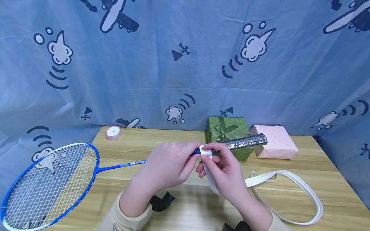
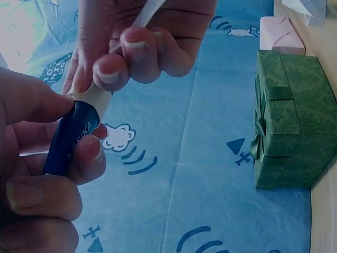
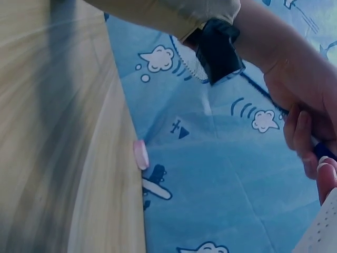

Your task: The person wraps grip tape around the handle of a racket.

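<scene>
A blue badminton racket (image 1: 117, 166) is held across the front, its strung head at the left and its black-wrapped handle (image 1: 248, 141) pointing right. My left hand (image 1: 170, 165) grips it around the blue cone (image 2: 68, 139) at the top of the handle. One turn of white grip tape (image 1: 206, 151) circles the handle just beyond the cone. My right hand (image 1: 226, 170) pinches this tape between thumb and fingers. From there the tape hangs below the handle, passes behind the right hand, and loops on the table. Small perforations show on the tape (image 3: 322, 226) in the right wrist view.
Behind the handle stand a green gift box (image 1: 214, 125) with a bow and a pink box (image 1: 276, 144). A pink-edged ribbon roll (image 1: 113, 132) lies at the table's back left. A blue patterned curtain (image 1: 138, 70) hangs behind the wooden table (image 1: 321, 166).
</scene>
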`<state>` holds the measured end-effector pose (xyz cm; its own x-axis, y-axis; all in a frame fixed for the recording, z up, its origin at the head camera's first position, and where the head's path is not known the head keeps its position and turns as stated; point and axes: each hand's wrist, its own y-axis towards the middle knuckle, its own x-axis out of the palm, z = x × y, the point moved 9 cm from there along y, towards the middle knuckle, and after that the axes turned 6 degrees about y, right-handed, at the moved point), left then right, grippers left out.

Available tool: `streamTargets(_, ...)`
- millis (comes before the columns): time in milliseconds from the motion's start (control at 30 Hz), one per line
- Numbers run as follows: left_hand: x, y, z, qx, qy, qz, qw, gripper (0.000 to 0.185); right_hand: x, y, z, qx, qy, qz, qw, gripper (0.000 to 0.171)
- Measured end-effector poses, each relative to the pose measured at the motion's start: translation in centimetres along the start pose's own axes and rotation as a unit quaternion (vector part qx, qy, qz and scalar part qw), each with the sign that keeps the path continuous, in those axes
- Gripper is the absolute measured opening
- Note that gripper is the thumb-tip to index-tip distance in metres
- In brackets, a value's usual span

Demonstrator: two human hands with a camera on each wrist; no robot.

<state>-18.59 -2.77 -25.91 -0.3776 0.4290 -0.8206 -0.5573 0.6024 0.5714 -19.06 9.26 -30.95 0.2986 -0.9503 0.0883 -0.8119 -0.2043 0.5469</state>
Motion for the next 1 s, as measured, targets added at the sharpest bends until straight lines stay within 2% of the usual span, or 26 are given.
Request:
streamTargets(167,0.2,0.2,-0.1,-0.017,-0.001,-0.004,0.9998,0.007,0.4,-0.4,-0.5,0.012,-0.032,-0.017,0.999,0.030)
streamTargets(333,0.4,0.3,-0.1,-0.023,0.008,-0.011,0.9996,0.006,1.0,-0.5,-0.7,-0.004,-0.042,-0.044,0.998,0.032)
streamTargets(467,0.3,0.2,-0.3,-0.025,-0.011,-0.020,0.9994,0.008,0.8,-0.4,-0.7,-0.026,-0.028,-0.039,0.999,0.032)
streamTargets(633,0.2,0.1,-0.4,-0.027,-0.032,-0.029,0.9987,0.008,0.6,-0.3,-0.5,-0.033,-0.020,-0.027,0.999,0.030)
streamTargets(767,0.2,0.0,-0.4,-0.028,-0.033,-0.034,0.9985,0.010,0.5,-0.3,-0.3,-0.035,-0.012,-0.025,0.999,0.028)
streamTargets(1000,0.4,-0.2,-0.6,-0.028,-0.041,-0.053,0.9974,0.020,0.5,-0.1,0.3,-0.021,-0.005,-0.026,0.999,0.036)
